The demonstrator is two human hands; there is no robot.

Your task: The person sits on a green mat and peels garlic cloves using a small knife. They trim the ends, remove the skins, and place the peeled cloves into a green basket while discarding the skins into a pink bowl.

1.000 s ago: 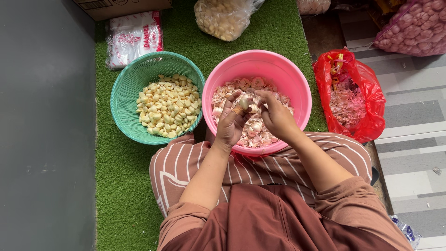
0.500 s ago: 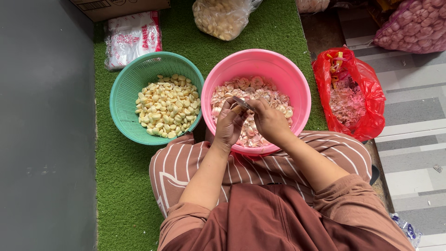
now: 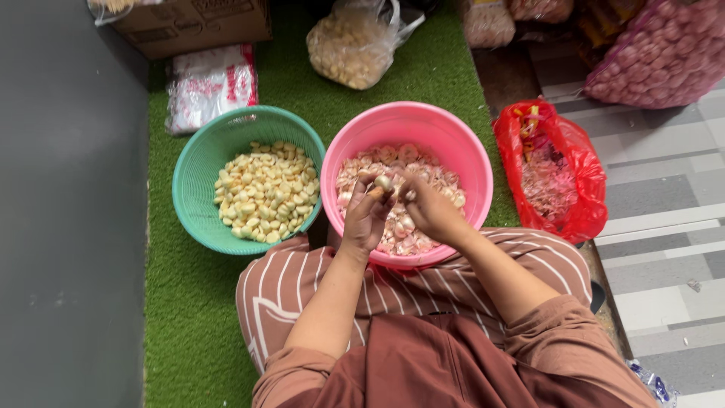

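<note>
Nearest, a garlic clove is pinched between the fingertips of the left hand and right hand, both closed on it above the pink basin of unpeeled cloves. Beside it, peeled cloves fill a green basket. Farther off, a red bag lies.

A floor-level food-preparation spot, likely at a home or small shop, is suggested: green artificial turf is laid beside grey floor tiles, with 2 plastic basins and bulk sacks around.
</note>
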